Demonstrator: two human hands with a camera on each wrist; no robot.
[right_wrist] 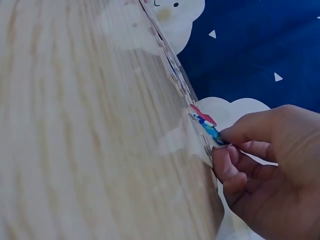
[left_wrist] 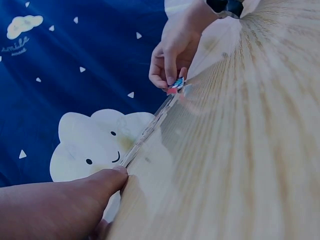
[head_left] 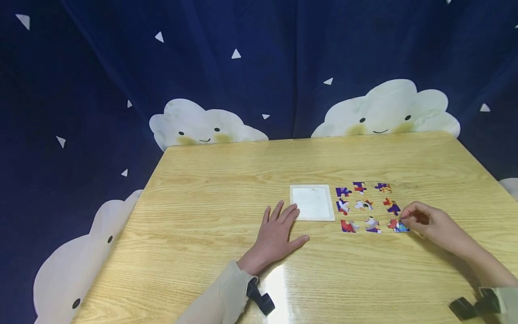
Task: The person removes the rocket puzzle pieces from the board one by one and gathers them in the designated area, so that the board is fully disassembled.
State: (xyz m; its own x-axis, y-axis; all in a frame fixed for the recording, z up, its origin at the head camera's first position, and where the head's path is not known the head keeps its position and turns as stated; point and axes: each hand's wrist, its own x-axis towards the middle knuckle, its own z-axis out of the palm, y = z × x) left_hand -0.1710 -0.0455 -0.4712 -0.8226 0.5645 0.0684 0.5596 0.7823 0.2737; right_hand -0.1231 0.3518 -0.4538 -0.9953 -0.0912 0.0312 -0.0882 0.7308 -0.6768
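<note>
My right hand (head_left: 439, 227) pinches a red and blue jigsaw piece (head_left: 398, 226) at the near right of a group of puzzle pieces. In the right wrist view, thumb and fingertips grip the blue end of this piece (right_wrist: 209, 131), which tilts up off the table. With spread fingers, my left hand (head_left: 277, 236) lies palm down, fingertips at the near left corner of a white square puzzle tray (head_left: 312, 218). Nothing lies inside the tray's border. Several other pieces are loosely laid out in rows, among them a red and grey one (head_left: 349, 226) and a purple one (head_left: 343, 192).
The pieces lie just right of the tray on a wood-grain table (head_left: 202, 193). Behind it hangs a dark blue curtain (head_left: 267, 63) with smiling clouds and white triangles. A black strap (head_left: 261, 296) is around the left wrist, and another (head_left: 475, 308) around the right.
</note>
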